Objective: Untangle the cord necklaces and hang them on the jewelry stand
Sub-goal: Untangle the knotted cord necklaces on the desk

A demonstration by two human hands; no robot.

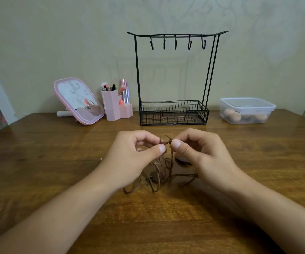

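No text, label, brand, number or sign can be read anywhere in the frame. The pink-framed mirror (pixel 78 100) at centre left shows only pale curling shapes on its glass, which form no legible letters. The pink organiser (pixel 115 107) beside it carries no print, and the tubes and brushes standing in it are too small to show any marking. The clear lidded container (pixel 247 110) at centre right has no visible label. The black wire jewelry stand (pixel 175 77) in the middle of the frame bears no tag.
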